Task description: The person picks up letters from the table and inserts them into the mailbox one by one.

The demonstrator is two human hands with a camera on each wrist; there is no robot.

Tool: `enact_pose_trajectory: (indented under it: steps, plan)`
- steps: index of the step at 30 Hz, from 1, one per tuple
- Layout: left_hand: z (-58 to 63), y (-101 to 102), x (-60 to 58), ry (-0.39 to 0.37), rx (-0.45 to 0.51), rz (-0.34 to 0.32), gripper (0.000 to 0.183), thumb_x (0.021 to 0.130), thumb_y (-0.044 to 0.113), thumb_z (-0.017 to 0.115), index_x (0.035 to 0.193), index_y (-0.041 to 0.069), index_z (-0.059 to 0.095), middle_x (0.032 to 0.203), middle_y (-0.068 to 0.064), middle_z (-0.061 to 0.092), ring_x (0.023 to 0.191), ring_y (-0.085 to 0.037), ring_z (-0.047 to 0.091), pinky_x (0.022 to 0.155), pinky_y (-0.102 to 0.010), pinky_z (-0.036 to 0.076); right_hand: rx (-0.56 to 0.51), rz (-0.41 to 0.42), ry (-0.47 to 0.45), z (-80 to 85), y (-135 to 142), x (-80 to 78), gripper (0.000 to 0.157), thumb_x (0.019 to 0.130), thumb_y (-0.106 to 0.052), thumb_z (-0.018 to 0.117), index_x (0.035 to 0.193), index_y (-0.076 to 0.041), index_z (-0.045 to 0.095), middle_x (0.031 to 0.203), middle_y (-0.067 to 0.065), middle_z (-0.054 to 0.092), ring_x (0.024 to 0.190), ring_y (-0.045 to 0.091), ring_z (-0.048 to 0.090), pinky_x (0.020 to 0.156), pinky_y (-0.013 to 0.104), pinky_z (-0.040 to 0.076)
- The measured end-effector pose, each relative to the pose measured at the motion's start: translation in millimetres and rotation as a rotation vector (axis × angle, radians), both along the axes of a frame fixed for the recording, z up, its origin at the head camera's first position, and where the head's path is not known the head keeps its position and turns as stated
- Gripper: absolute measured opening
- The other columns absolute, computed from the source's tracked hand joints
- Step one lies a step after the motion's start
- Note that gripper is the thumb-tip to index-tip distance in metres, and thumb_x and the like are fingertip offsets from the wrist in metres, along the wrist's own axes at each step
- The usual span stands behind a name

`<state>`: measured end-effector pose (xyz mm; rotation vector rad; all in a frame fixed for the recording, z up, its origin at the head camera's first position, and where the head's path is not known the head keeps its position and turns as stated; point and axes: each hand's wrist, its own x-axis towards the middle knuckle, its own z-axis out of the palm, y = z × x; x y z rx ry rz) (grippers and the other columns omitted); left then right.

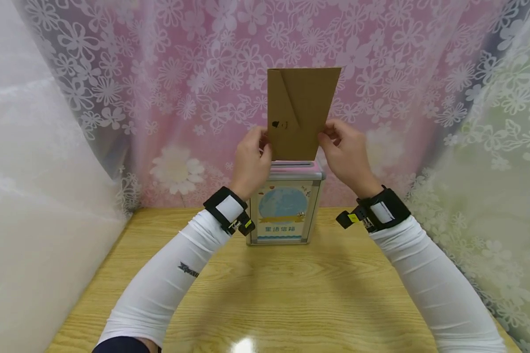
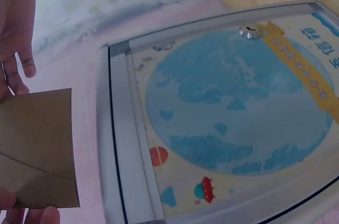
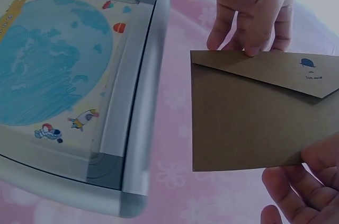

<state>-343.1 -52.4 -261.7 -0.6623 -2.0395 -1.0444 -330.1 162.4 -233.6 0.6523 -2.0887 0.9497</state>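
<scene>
A brown paper envelope (image 1: 302, 113) stands upright above the letter box, its pointed flap and small dark hat print facing me. My left hand (image 1: 252, 158) pinches its left edge low down, and my right hand (image 1: 345, 153) pinches the opposite edge between thumb and fingers. Below it is the letter box (image 1: 287, 213), with a slot (image 1: 293, 165) in its pink top and a blue globe picture on the front. In the right wrist view the envelope's (image 3: 254, 123) short lower edge is apart from the box's metal frame (image 3: 140, 102).
The letter box stands on a wood-grain table (image 1: 265, 289). Close behind hangs a pink floral curtain (image 1: 203, 88). Pale sheeting (image 1: 48, 147) closes off the left side, and a pale floral curtain (image 1: 490, 196) the right. A small lock (image 2: 251, 32) sits on the box front.
</scene>
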Motion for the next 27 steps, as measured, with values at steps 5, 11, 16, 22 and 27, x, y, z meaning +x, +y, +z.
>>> enact_pose_trajectory:
  steps: [5,11,16,22,27]
  plan:
    - [-3.3,-3,-8.7,-0.039,-0.014,0.032,0.016,0.092,0.002,0.053,0.107,0.005,0.057,0.094,-0.006,0.058,0.081,-0.013,0.052,0.070,-0.031,0.048,-0.015,-0.010,-0.037,-7.2,-4,-13.6,0.016,0.095,-0.011,0.056,0.105,-0.003,0.065,0.092,0.008,0.066,0.082,0.014,0.053,0.070,0.035,0.044]
    - [-9.2,-5,-16.5,-0.080,-0.033,0.056,0.017,0.091,0.001,0.054,0.108,0.006,0.058,0.094,-0.006,0.060,0.082,-0.014,0.053,0.070,-0.033,0.048,-0.008,-0.015,-0.064,-15.8,-7,-23.9,0.014,0.094,-0.010,0.057,0.104,-0.003,0.065,0.090,0.008,0.066,0.081,0.015,0.054,0.067,0.035,0.043]
    - [-13.4,-6,-19.9,-0.123,-0.056,0.076,0.021,0.090,0.001,0.055,0.111,0.006,0.059,0.095,-0.006,0.061,0.083,-0.014,0.054,0.071,-0.034,0.049,0.003,-0.019,-0.088,-22.1,-8,-27.5,0.015,0.095,-0.011,0.057,0.105,-0.004,0.065,0.091,0.008,0.066,0.081,0.015,0.054,0.067,0.035,0.044]
    - [-13.6,-6,-20.9,-0.146,-0.036,0.062,0.023,0.092,0.006,0.054,0.115,0.008,0.056,0.095,-0.004,0.060,0.082,-0.013,0.054,0.070,-0.032,0.049,-0.011,-0.021,-0.139,-32.9,-9,-31.9,0.013,0.094,-0.010,0.057,0.104,-0.005,0.064,0.090,0.008,0.065,0.083,0.015,0.054,0.065,0.034,0.042]
    - [-0.4,-5,-19.6,-0.043,0.086,-0.009,0.047,0.093,0.007,0.054,0.137,0.010,0.038,0.101,-0.007,0.058,0.084,-0.013,0.055,0.073,-0.031,0.051,0.000,-0.026,-0.166,-42.0,-11,-35.6,0.011,0.093,-0.009,0.057,0.102,-0.006,0.064,0.086,0.007,0.063,0.076,0.017,0.053,0.057,0.033,0.038]
